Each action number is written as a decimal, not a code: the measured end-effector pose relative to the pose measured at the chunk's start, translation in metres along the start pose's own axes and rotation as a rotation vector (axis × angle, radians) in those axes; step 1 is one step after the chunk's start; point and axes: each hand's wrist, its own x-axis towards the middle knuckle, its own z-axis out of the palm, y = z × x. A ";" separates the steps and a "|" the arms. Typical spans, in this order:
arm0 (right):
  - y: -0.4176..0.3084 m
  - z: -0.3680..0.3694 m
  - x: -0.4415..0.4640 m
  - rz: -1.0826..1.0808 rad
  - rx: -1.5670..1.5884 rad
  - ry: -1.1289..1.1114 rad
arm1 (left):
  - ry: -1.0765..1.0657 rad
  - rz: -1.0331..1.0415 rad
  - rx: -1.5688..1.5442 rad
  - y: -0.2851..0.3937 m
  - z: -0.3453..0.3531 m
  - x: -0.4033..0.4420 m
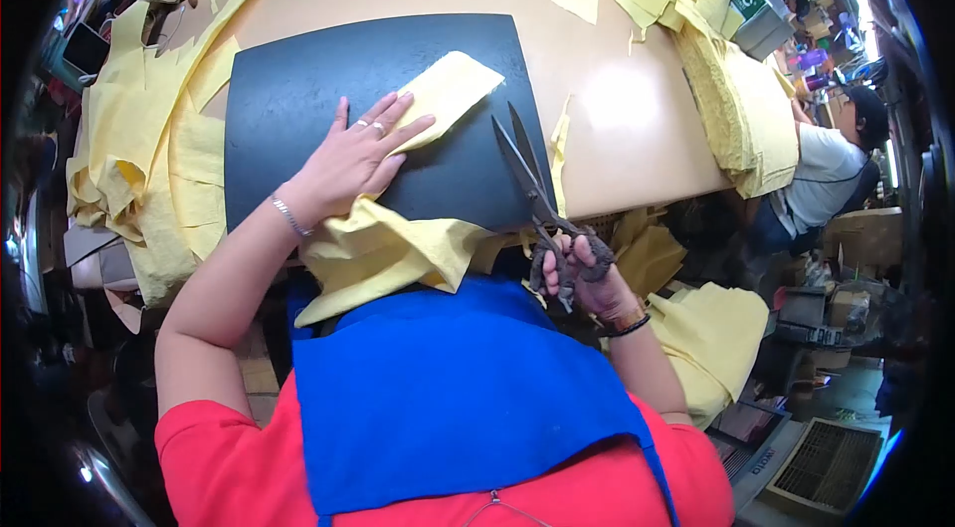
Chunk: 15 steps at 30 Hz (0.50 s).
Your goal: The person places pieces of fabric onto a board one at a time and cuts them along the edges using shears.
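Observation:
My left hand (363, 149) lies flat with its fingers spread, pressing a strip of yellow cloth (453, 89) onto a black board (298, 79). From under that hand a larger yellow cloth (388, 253) drapes over the board's near edge toward my lap. In my right hand (597, 288) is a pair of scissors (524, 164), its handles wrapped in dark material. The blades are parted and point away from me over the board's right side, apart from the strip.
Yellow cloth pieces (149, 149) hang over the table's left edge. A thick yellow cloth stack (736, 109) is at the right, near a seated person (831, 159). A narrow offcut (560, 154) lies beside the board on the beige table (637, 129). More yellow cloth (711, 343) hangs at my right.

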 end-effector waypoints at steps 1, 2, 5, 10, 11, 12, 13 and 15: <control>-0.001 -0.008 -0.003 0.065 -0.050 -0.011 | -0.045 0.043 -0.021 -0.003 -0.009 -0.010; -0.002 -0.011 -0.004 0.085 -0.056 -0.032 | -0.090 0.087 -0.044 -0.005 -0.015 -0.018; -0.010 -0.010 -0.003 0.121 -0.122 -0.068 | -0.192 0.170 0.028 -0.007 -0.021 -0.037; -0.030 -0.003 -0.001 0.148 -0.298 -0.048 | -0.208 0.216 0.061 -0.011 -0.018 -0.045; -0.033 0.000 -0.001 0.160 -0.312 -0.025 | -0.212 0.213 0.058 -0.011 -0.019 -0.045; -0.035 0.001 0.000 0.156 -0.331 -0.018 | -0.216 0.210 0.054 -0.011 -0.019 -0.045; -0.036 0.002 0.002 0.153 -0.351 -0.012 | -0.219 0.206 0.049 -0.010 -0.019 -0.044; -0.037 0.005 0.004 0.149 -0.343 0.013 | -0.221 0.198 0.040 -0.010 -0.019 -0.044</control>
